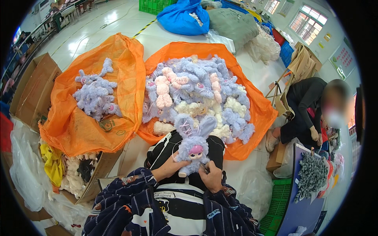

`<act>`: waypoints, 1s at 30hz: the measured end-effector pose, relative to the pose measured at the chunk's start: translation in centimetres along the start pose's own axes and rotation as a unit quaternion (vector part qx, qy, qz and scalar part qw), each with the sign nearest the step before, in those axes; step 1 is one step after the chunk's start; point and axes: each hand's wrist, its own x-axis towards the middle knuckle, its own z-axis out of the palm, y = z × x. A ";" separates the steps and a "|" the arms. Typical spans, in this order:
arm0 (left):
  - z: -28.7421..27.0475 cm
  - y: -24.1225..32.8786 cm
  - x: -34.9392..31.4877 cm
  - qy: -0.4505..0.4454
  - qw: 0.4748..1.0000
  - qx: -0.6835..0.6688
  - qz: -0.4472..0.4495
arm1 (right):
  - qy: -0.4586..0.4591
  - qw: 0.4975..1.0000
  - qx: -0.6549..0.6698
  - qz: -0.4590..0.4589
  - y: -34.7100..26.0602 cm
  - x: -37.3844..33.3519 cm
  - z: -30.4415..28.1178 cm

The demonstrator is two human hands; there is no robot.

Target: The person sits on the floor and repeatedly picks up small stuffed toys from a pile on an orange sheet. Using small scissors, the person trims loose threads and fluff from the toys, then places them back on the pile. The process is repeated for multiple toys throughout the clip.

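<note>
A lavender plush bunny doll with long ears, a pink patch on its head and a small doll face is held upright over my lap. My left hand is closed around its side, near a pale foot. Thumb and fingers of my right hand pinch at its other lower side; what exactly lies between those fingertips is hidden. Just beyond my knees, an open orange sack is heaped with lavender, pink and cream plush pieces.
Another orange sack at left holds fewer lavender plush pieces. Cardboard boxes stand farther left. At right, a person bends over beside a blue-topped table and green crate. Blue and grey-green sacks lie behind.
</note>
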 end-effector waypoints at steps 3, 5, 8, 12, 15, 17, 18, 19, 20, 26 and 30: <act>-0.2 -0.6 0.4 -0.004 0.999 -0.029 -0.014 | -0.009 0.998 0.045 0.053 0.2 -0.3 0.4; -0.1 -0.6 0.4 -0.003 0.999 -0.039 -0.020 | -0.005 0.996 0.069 0.063 0.2 -0.4 0.5; 0.0 -0.5 0.4 -0.001 0.999 -0.041 -0.019 | -0.006 0.994 0.087 0.067 0.4 -0.4 0.8; 0.1 -0.5 0.4 -0.002 0.999 -0.035 0.000 | -0.009 0.987 0.119 0.111 0.7 -0.4 1.1; 0.0 -0.6 0.5 -0.004 0.999 -0.030 0.010 | -0.028 0.966 0.186 0.177 1.2 -0.4 1.4; -0.2 -0.7 0.6 -0.006 1.000 -0.024 0.011 | -0.030 0.965 0.196 0.169 1.3 -0.4 1.4; -0.2 -0.8 0.6 -0.006 1.000 -0.022 0.011 | -0.014 0.967 0.206 0.149 1.5 -0.5 1.4; -0.3 -0.8 0.6 -0.006 1.000 -0.021 0.012 | 0.002 0.968 0.217 0.129 1.7 -0.4 1.2; -0.3 -0.7 0.6 -0.008 1.000 -0.020 0.009 | 0.017 0.968 0.227 0.108 1.7 -0.2 1.0; 0.4 1.2 0.2 -0.072 0.997 -0.004 -0.013 | 0.085 0.933 0.325 0.125 1.9 1.6 -0.8; 0.9 1.5 -0.2 -0.100 0.990 0.101 0.017 | 0.093 0.934 0.330 0.101 0.2 3.8 -1.4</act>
